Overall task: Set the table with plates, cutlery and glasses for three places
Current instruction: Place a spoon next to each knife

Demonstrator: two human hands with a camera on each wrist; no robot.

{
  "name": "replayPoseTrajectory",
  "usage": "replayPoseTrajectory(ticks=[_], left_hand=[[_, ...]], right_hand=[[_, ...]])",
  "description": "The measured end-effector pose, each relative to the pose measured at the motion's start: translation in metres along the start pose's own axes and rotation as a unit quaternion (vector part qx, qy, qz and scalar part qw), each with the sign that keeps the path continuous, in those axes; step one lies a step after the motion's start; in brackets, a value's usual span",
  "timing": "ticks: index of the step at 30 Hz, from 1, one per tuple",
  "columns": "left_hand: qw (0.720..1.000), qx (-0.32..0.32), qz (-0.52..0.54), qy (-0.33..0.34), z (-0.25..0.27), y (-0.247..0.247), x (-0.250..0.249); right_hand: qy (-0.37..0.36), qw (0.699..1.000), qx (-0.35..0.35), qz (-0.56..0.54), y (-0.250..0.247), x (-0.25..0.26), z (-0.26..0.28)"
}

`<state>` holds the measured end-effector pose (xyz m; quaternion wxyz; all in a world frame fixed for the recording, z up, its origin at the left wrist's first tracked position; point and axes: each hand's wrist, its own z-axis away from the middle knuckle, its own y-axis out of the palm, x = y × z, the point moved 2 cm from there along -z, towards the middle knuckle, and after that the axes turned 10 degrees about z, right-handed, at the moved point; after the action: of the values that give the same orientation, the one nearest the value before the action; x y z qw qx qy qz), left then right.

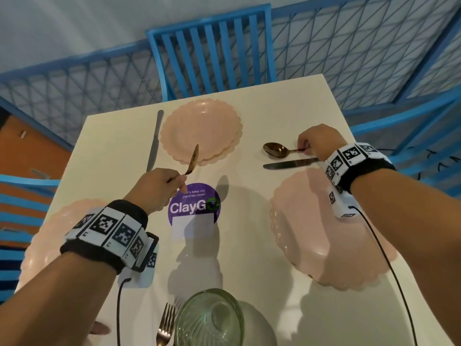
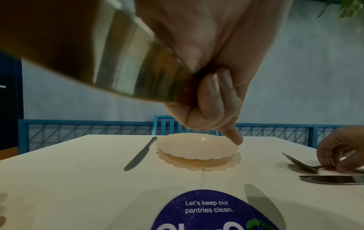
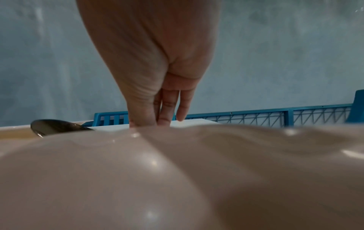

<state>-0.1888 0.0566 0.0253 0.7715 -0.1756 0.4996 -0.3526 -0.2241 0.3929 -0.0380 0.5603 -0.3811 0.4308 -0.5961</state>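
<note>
A green glass (image 1: 212, 318) stands nearest on the counter (image 1: 249, 245), a fork (image 1: 164, 323) just left of it; the left hand (image 1: 159, 188) grips a raised golden spoon (image 1: 193, 158) over the far plate (image 1: 200, 131); the right hand (image 1: 318, 142) pinches a second spoon (image 1: 277, 149) lying beside a knife (image 1: 289, 164), beyond the right plate (image 1: 299, 221).

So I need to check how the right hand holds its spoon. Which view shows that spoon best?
The head view: the spoon lies whole, handle pinched by the right hand. Left wrist shows it edge-on at the frame edge; right wrist shows only its bowl behind a plate.
</note>
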Motion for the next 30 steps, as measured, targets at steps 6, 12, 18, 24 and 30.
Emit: replayPoseTrajectory(ticks=[6,12,18,24,30], left_hand=[[1.000,0.003,-0.002,-0.003,0.000,-0.001,0.004],[1.000,0.003,-0.004,-0.011,0.005,-0.002,0.009],[1.000,0.001,0.000,-0.011,0.009,-0.003,0.010],[1.000,-0.001,-0.010,-0.010,0.011,-0.002,0.013],[1.000,0.006,-0.015,-0.012,0.011,-0.001,0.013]], right_hand=[[0.014,1.000,0.009,0.000,-0.001,0.002,0.003],[0.058,0.997,0.047,-0.032,-0.004,0.005,0.003],[0.077,0.993,0.075,-0.038,-0.005,0.004,0.002],[0.085,0.993,0.074,-0.029,-0.004,0.002,0.003],[0.092,0.992,0.082,-0.018,-0.003,0.000,0.002]])
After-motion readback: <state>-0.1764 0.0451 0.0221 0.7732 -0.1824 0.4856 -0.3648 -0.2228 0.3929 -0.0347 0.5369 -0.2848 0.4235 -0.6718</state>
